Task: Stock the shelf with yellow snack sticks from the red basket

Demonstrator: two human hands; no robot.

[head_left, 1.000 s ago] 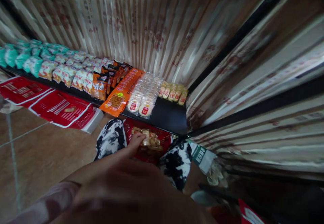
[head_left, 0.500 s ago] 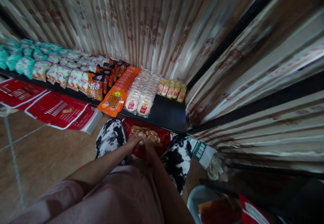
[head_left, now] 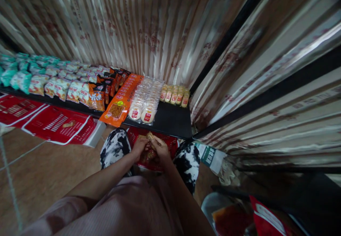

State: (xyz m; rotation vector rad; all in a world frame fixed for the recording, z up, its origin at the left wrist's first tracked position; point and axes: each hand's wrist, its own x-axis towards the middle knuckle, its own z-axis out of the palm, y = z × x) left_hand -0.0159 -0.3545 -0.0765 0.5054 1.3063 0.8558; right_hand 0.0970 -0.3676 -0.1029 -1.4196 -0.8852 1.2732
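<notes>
My left hand [head_left: 139,145] and my right hand [head_left: 160,147] meet over a red box [head_left: 170,144] that sits between my knees in black-and-white trousers. Both hands are closed on a small yellowish snack packet [head_left: 150,137] held between them just above the box. More packets in the box are mostly hidden by my hands. Just beyond the box runs a low black shelf [head_left: 173,120] with rows of snack packs.
On the shelf lie yellow packets [head_left: 174,94], clear packs of round cakes [head_left: 145,101], an orange pack [head_left: 122,99] and rows of orange, white and teal bags [head_left: 53,81]. Red flattened cartons [head_left: 55,124] lie on the floor at left. A green-and-white carton [head_left: 210,157] and red packaging [head_left: 263,216] sit at right.
My right hand has come in to join the left over the red box, and together they have lifted a packet slightly. The view has drifted so the shelf sits a little more to the left.
</notes>
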